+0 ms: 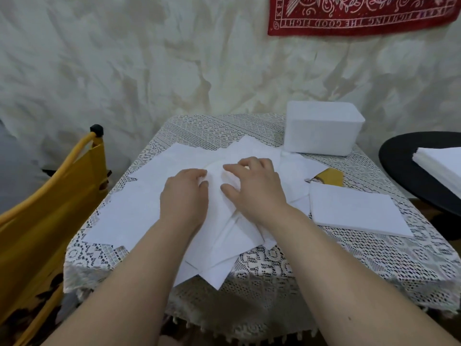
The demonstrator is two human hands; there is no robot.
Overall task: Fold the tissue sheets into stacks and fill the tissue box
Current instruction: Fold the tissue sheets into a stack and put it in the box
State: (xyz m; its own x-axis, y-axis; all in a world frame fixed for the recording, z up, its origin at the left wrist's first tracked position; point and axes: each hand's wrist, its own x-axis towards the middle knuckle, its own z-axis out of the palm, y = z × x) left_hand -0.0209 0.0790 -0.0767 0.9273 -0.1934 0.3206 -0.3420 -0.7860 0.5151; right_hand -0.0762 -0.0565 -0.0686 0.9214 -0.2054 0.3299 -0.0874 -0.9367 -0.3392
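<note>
On the lace-covered table (374, 258), loose tissue sheets (139, 208) lie spread and overlapping at the centre. Left hand (184, 196) and right hand (254, 186) both rest on the raised sheet (217, 178) between them, fingers curled and pinching its folds. Folded stack (356, 211) lies flat just right of the right wrist. White tissue box (321, 128) stands at the far right corner, apart from the hands. A second stack (441, 168) sits on a black round surface (399, 171) beside the table. A yellow chair (50, 208) stands to the left.
</note>
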